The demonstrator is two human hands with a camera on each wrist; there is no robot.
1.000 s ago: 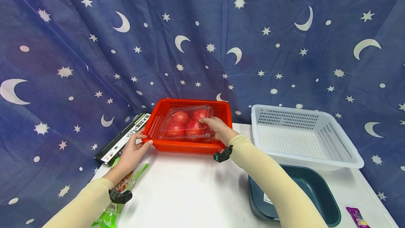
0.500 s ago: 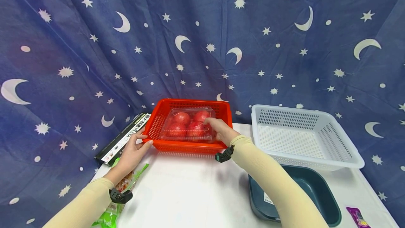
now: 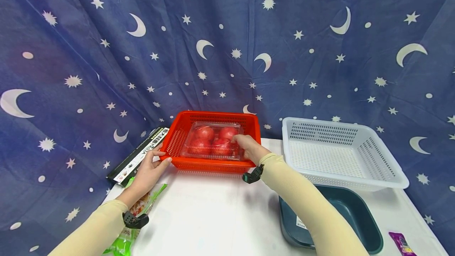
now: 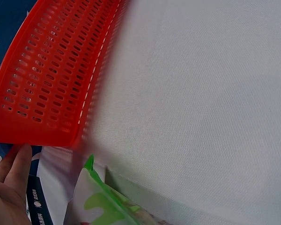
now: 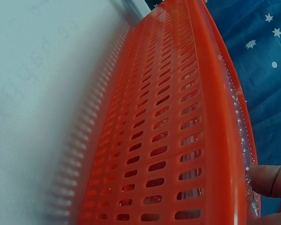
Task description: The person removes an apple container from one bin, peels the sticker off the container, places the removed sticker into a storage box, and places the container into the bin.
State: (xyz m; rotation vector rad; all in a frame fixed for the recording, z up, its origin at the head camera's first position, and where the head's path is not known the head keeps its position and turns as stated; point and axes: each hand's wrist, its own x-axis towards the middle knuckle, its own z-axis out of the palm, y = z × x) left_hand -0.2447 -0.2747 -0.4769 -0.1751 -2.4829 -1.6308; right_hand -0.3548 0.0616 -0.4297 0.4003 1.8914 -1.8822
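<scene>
A red plastic basket [image 3: 209, 164] with slotted walls stands at the back of the white table. Inside it lies a clear plastic box [image 3: 217, 151] of several round red fruits, nearly level. My left hand [image 3: 151, 171] holds the basket's front left corner, thumb and fingers at the rim; the left wrist view shows its fingers under that corner. Reaching in over the right side, my right hand [image 3: 250, 148] grips the box's right edge. In the right wrist view the basket wall [image 5: 154, 122] hides most of the box, and only a few fingertips [image 5: 267, 180] show.
Right of the basket stands a white perforated basket [image 3: 330, 155]. A dark teal tub [image 3: 362, 212] sits before it, partly behind my right sleeve. A purple packet [image 3: 401, 244] lies far right. On the left are a black pasta box [image 3: 138, 157] and a green-edged food bag [image 3: 122, 244].
The fruit box has shifted slightly right and down into the red basket, going from tilted to nearly level. My right hand moved with it; my left hand stays at the corner.
</scene>
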